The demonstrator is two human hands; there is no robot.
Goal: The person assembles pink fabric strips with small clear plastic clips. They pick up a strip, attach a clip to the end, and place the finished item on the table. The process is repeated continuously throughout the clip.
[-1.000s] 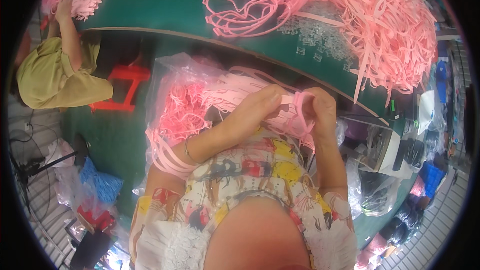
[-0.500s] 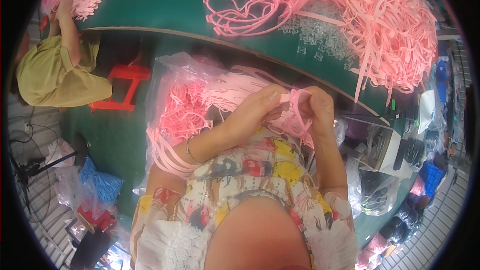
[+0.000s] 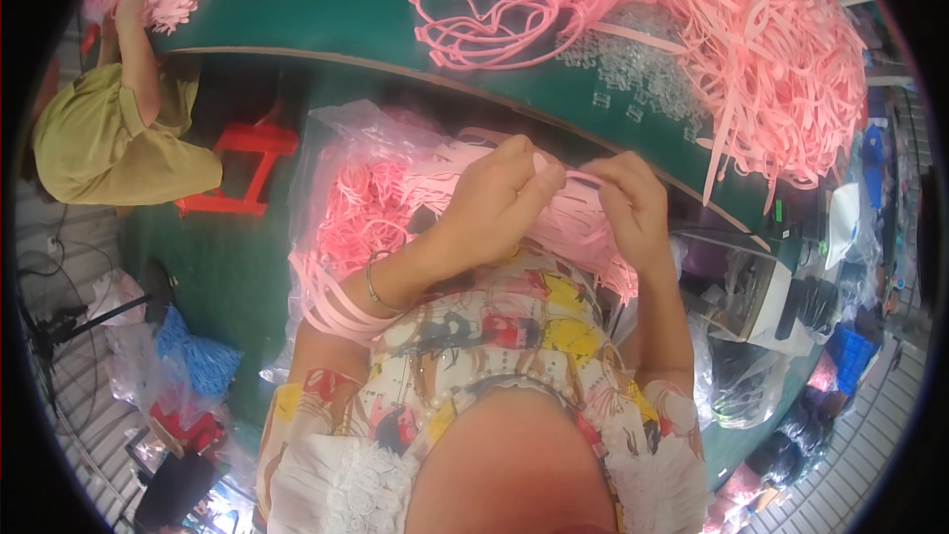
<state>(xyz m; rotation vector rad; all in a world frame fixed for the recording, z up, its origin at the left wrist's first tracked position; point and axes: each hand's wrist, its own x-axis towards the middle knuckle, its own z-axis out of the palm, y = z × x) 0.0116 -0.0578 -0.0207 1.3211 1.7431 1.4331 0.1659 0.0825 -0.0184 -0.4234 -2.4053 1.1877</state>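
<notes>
In front of my chest, my left hand (image 3: 499, 196) and my right hand (image 3: 633, 203) are both closed on a thin pink strap (image 3: 585, 176). Only a short stretch of it shows between the fingers; the ends are hidden. Several pink loops (image 3: 331, 305) hang round my left forearm, below a bracelet. Under my hands a heap of flat pale pink straps (image 3: 573, 222) lies across my lap. Beside my left wrist, a clear plastic bag (image 3: 331, 138) holds a tangle of brighter pink straps (image 3: 364, 208).
On the green table (image 3: 297, 10) ahead lie pink looped bands (image 3: 484, 32), small clear plastic pieces (image 3: 633, 59) and a big pile of pink straps (image 3: 776, 69). A person in olive (image 3: 109, 143) works at the left near a red stool (image 3: 252, 163). Bags and a box (image 3: 766, 302) stand right.
My left hand has turned over, its back now upward, and hides more of the strap. The loop that stood up between my hands is pulled down. My right hand has closed in lower.
</notes>
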